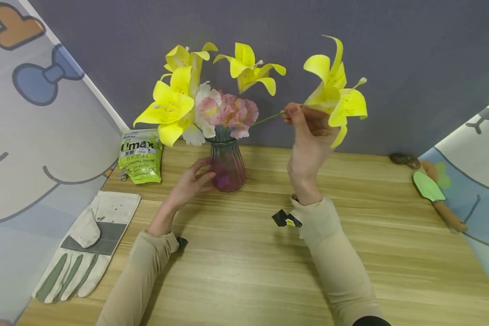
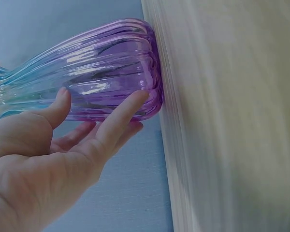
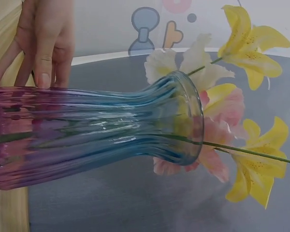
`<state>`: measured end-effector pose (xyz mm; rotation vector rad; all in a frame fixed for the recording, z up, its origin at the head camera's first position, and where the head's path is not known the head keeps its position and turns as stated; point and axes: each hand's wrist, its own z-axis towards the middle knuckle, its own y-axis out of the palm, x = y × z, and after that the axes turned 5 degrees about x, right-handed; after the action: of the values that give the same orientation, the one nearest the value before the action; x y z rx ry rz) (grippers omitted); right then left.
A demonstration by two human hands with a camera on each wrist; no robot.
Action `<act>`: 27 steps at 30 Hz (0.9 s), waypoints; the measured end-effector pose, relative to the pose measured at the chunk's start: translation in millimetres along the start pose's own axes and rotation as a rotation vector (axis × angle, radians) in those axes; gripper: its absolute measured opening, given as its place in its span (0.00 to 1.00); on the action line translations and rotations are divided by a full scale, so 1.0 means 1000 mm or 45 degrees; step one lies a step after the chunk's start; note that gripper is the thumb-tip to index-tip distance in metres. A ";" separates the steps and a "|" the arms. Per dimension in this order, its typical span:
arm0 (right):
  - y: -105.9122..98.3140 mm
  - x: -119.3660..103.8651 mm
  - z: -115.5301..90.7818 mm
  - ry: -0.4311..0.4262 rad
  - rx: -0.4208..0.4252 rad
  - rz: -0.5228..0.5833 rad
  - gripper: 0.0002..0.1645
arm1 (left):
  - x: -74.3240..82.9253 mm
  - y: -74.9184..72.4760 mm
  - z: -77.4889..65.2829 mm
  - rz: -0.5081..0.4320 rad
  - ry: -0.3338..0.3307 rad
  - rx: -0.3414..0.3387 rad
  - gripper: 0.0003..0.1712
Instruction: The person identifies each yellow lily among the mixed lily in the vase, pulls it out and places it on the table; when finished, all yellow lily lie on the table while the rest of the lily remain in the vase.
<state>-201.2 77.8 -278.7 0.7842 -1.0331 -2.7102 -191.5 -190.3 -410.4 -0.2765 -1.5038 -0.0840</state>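
Observation:
A ribbed glass vase [image 1: 228, 168], blue at the neck and purple-pink below, stands upright on the table near the back wall. My left hand [image 1: 186, 184] is at its left side, fingers loosely extended; in the left wrist view, the fingertips [image 2: 137, 99] meet the glass near the base. Thumb and fingers of my right hand [image 1: 311, 145] pinch the stem of a yellow lily [image 1: 332, 97], right of the vase. In the right wrist view, that green stem [image 3: 261, 154] slants into the vase mouth. Pink flowers [image 1: 230, 110], white flowers and several other yellow lilies fill the vase.
A green fertilizer bag [image 1: 140, 156] leans at the back left. White-and-grey work gloves [image 1: 93, 244] lie at the left edge. On the right are a green-bladed trowel [image 1: 429, 185] with a wooden handle and a dark object [image 1: 405, 160]. Panels border the table.

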 end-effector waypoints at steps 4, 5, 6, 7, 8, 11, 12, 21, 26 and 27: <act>-0.003 -0.003 0.005 -0.035 0.046 -0.013 0.08 | 0.000 0.000 -0.001 0.004 0.000 0.000 0.30; -0.004 -0.003 0.006 -0.034 0.064 -0.015 0.08 | 0.000 0.000 -0.001 0.005 -0.001 0.000 0.30; -0.004 -0.005 0.008 -0.034 0.085 -0.018 0.08 | -0.001 0.000 -0.001 0.006 -0.001 -0.001 0.30; -0.005 -0.006 0.010 -0.027 0.107 -0.023 0.09 | -0.001 0.000 -0.001 0.005 -0.001 -0.003 0.30; -0.006 -0.007 0.012 -0.018 0.128 -0.020 0.09 | -0.001 0.000 -0.001 0.004 0.000 -0.004 0.30; -0.008 -0.009 0.016 0.000 0.178 -0.031 0.10 | 0.000 0.000 -0.001 -0.002 -0.002 -0.007 0.30; -0.008 -0.009 0.017 0.006 0.193 -0.031 0.10 | 0.000 0.000 -0.001 0.000 0.003 -0.009 0.30; -0.014 -0.011 0.024 0.053 0.278 -0.053 0.08 | -0.001 -0.003 0.000 -0.001 0.014 -0.011 0.30; -0.017 -0.011 0.025 0.066 0.313 -0.039 0.09 | -0.001 -0.001 0.001 0.008 0.016 -0.004 0.30; -0.018 -0.011 0.025 0.064 0.317 -0.039 0.10 | -0.001 -0.001 0.001 0.008 0.015 -0.005 0.30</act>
<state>-203.7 109.3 -270.0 0.9076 -1.3757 -2.6030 -192.8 -190.7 -411.2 -0.2834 -1.4915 -0.0837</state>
